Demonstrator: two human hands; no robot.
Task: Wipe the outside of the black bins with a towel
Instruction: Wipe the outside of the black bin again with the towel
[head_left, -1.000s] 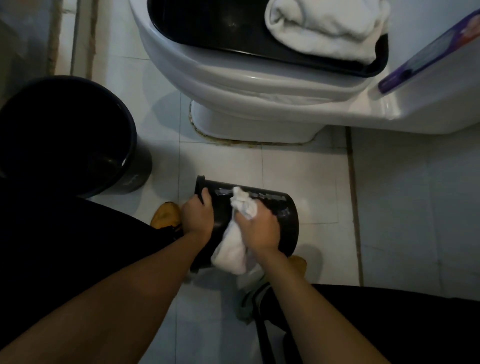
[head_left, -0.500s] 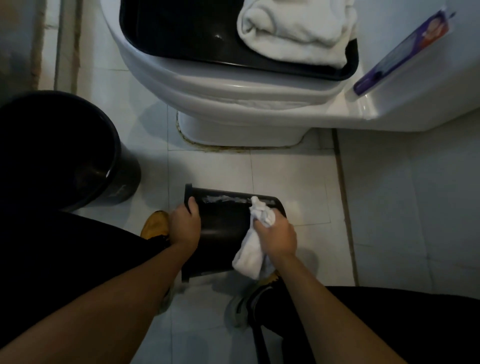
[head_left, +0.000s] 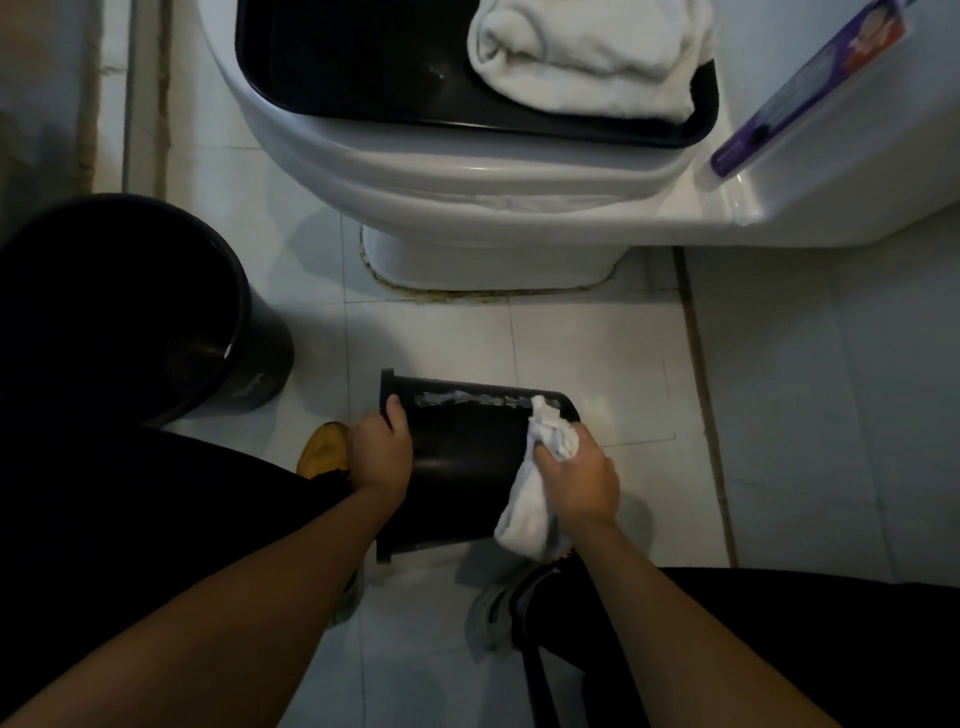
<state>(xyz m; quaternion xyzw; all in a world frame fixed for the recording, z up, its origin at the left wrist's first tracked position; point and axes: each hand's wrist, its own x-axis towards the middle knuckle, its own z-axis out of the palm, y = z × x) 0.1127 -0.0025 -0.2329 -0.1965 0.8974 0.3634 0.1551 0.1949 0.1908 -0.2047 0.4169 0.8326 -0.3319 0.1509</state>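
Since a half-second ago my right hand (head_left: 582, 480) has slid the white towel (head_left: 540, 488) a little further right along the small black bin (head_left: 462, 462), which has stayed tipped on its side over the tiled floor (head_left: 587, 353), between my knees.

Head view: my left hand (head_left: 379, 454) holds the bin at its left rim, fingers curled over the edge, its grip wrapped on the plastic. My right grip is closed around the bunched towel, pressing it against the bin's right end; the loose tail of cloth hangs down toward me. A pale, wet-looking streak (head_left: 472, 400) runs along the bin's far upper side. A larger black bin (head_left: 260, 332) stands upright at the left, well apart from the small one. Beyond them sits a white toilet (head_left: 467, 192), its closed lid carrying a black tray (head_left: 363, 67) with a folded white towel (head_left: 587, 47) lying in its right part. A purple packet (head_left: 800, 98) rests on the toilet at far right. A yellow shoe (head_left: 324, 452) shows just left of my left hand.
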